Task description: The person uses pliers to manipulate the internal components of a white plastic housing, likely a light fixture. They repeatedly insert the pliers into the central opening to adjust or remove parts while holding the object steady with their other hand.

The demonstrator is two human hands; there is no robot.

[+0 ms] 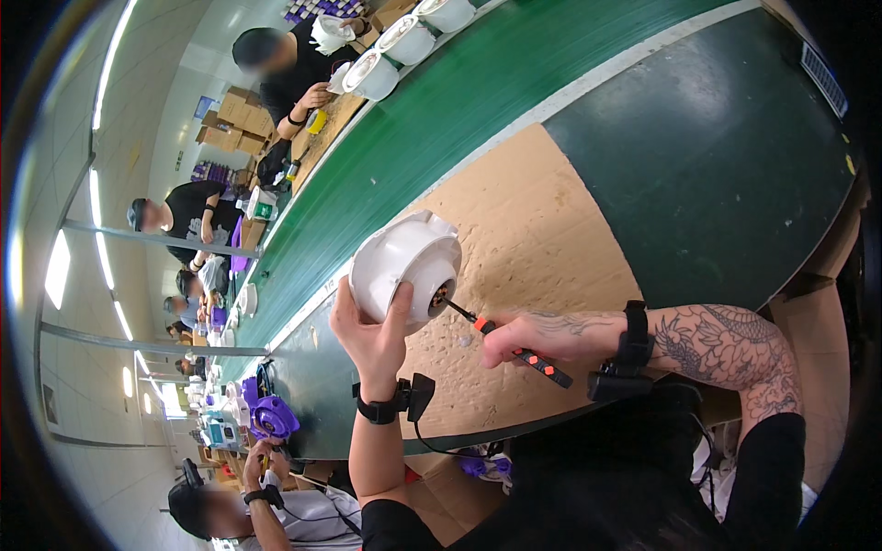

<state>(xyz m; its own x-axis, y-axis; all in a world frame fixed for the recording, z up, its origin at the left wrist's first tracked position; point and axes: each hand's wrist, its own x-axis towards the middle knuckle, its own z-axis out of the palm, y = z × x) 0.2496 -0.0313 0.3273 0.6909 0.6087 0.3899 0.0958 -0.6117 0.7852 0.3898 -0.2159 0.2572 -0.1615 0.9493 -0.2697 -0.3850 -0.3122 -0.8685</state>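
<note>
My left hand (372, 332) grips a white rounded plastic housing (390, 262) and holds it tilted above the cardboard sheet. The housing has a wide, bowl-like body and a narrower round end with an opening turned toward my right. Inside that opening, small copper-coloured and dark parts show. My right hand (516, 340) is wrapped round a black and orange screwdriver (546, 368). Its thin shaft reaches into the opening; exactly what the tip touches is hidden.
A cardboard sheet (524, 220) covers part of the dark green table (707, 156). Beyond runs a green conveyor belt (478, 92), with white housings (404, 41) along its far side. Several co-workers sit opposite and to the left. A purple fan-like part (273, 418) lies at the left.
</note>
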